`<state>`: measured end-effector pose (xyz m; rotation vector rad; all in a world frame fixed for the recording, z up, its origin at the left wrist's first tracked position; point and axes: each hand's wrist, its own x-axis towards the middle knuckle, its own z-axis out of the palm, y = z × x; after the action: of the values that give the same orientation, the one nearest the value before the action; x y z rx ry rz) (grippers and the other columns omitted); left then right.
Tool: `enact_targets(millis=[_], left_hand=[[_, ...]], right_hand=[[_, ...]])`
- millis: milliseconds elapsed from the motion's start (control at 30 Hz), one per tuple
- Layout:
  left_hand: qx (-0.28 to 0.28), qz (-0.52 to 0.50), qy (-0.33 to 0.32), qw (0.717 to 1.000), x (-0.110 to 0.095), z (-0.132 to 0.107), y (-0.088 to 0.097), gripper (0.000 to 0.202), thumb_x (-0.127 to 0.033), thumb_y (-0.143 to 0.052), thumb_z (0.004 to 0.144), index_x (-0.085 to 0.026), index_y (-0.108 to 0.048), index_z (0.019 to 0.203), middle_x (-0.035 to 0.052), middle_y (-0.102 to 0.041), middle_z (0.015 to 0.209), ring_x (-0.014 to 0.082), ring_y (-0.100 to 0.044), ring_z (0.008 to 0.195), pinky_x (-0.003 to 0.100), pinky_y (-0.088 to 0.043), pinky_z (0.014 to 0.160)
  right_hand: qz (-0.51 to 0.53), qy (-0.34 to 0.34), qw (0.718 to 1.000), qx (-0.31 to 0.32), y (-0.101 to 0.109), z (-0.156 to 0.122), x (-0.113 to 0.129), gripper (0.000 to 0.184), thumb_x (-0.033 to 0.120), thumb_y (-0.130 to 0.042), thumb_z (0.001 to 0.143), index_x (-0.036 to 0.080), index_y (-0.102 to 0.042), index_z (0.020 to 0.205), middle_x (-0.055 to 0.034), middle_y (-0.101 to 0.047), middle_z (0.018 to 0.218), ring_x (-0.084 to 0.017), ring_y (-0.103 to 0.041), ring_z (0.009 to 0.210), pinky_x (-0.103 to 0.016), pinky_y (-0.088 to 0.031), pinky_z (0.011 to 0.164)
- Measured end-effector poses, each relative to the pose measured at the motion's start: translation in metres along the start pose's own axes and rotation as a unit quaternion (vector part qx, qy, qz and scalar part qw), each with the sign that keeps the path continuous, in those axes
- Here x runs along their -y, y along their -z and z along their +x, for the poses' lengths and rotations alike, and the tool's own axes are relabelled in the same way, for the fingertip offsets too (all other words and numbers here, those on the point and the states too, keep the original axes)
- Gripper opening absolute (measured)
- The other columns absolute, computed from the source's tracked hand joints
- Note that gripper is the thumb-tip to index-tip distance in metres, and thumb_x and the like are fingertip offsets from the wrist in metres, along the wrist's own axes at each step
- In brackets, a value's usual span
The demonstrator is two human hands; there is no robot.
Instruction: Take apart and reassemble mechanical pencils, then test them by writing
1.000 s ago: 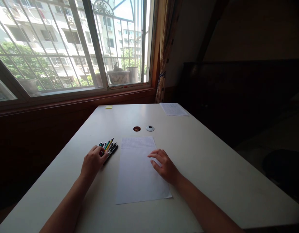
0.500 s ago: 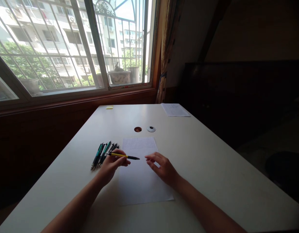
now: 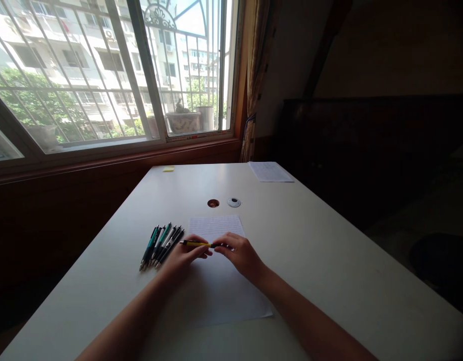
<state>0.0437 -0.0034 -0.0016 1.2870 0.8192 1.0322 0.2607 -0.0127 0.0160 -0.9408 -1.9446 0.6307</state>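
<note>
- I see the pen lie sideways, left hand to right hand.
- Left hand pinches its yellow part.
- Right hand pinches its dark end.

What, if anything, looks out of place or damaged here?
The round brown hole in the white tabletop is uncovered, while a round white cap-like disc sits beside it, perhaps its missing cover. Nothing looks spilled.
</note>
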Motion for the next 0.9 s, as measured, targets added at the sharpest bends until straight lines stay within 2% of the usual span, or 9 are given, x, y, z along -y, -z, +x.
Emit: enact_targets(millis=[100,233,400,567,667,767,900], left_hand=[[0.018,0.049,-0.015,0.998,0.001,-0.001,0.007,0.029,-0.039,-0.071,0.084,-0.014,-0.064,0.096,0.0104,-0.072,0.085,0.0214,-0.068,0.080,0.033,-0.053,0.074],[0.020,0.121,-0.050,0.991,-0.002,0.002,0.011,0.027,-0.038,-0.072,0.083,-0.013,-0.065,0.093,0.0066,-0.068,0.075,0.0167,-0.065,0.065,0.027,-0.052,0.061],[-0.005,0.167,-0.096,0.981,0.001,0.005,0.013,0.025,-0.037,-0.071,0.083,-0.014,-0.068,0.092,0.0079,-0.066,0.083,0.0168,-0.066,0.064,0.027,-0.054,0.059],[-0.018,0.172,-0.095,0.980,0.005,0.006,0.019,0.025,-0.037,-0.071,0.083,-0.014,-0.068,0.093,0.0079,-0.066,0.083,0.0175,-0.067,0.065,0.027,-0.055,0.059],[-0.011,0.192,-0.091,0.977,0.006,0.007,0.020,0.023,-0.036,-0.069,0.085,-0.015,-0.069,0.094,0.0077,-0.067,0.081,0.0170,-0.066,0.063,0.027,-0.054,0.059],[-0.005,0.263,-0.117,0.958,0.007,0.008,0.020,0.020,-0.034,-0.068,0.086,-0.016,-0.069,0.095,0.0075,-0.067,0.082,0.0163,-0.065,0.064,0.025,-0.052,0.058],[0.010,0.387,-0.180,0.904,0.007,0.005,0.018,0.013,-0.031,-0.066,0.087,-0.022,-0.072,0.095,0.0071,-0.068,0.085,0.0169,-0.063,0.069,0.025,-0.049,0.061]], right_hand=[[0.017,-0.008,1.000,-0.005,0.003,-0.006,-0.009,0.011,0.028,-0.067,0.090,0.025,-0.072,0.099,-0.0027,-0.069,0.092,-0.018,-0.065,0.085,-0.031,-0.052,0.077],[0.027,-0.021,0.999,-0.033,0.011,-0.009,-0.019,0.013,0.030,-0.067,0.090,0.025,-0.072,0.100,-0.0037,-0.069,0.092,-0.018,-0.065,0.083,-0.031,-0.053,0.076],[0.006,-0.037,0.999,-0.021,0.019,-0.008,-0.034,0.018,0.036,-0.067,0.088,0.024,-0.072,0.101,-0.0044,-0.070,0.092,-0.019,-0.066,0.083,-0.031,-0.054,0.074],[0.006,-0.069,0.998,0.000,0.024,-0.008,-0.050,0.021,0.039,-0.065,0.089,0.021,-0.072,0.096,-0.0016,-0.067,0.074,-0.015,-0.061,0.061,-0.028,-0.052,0.060],[0.000,-0.064,0.998,0.004,0.023,-0.008,-0.051,0.019,0.038,-0.062,0.091,0.021,-0.071,0.093,-0.0005,-0.065,0.072,-0.014,-0.058,0.057,-0.027,-0.050,0.058],[-0.020,-0.051,0.998,0.006,0.022,-0.008,-0.045,0.018,0.035,-0.058,0.094,0.021,-0.069,0.091,-0.0006,-0.064,0.073,-0.014,-0.058,0.060,-0.026,-0.049,0.060],[-0.060,-0.013,0.998,0.033,0.019,-0.007,-0.033,0.017,0.032,-0.055,0.097,0.021,-0.066,0.091,-0.0021,-0.065,0.077,-0.016,-0.060,0.068,-0.028,-0.049,0.066]])
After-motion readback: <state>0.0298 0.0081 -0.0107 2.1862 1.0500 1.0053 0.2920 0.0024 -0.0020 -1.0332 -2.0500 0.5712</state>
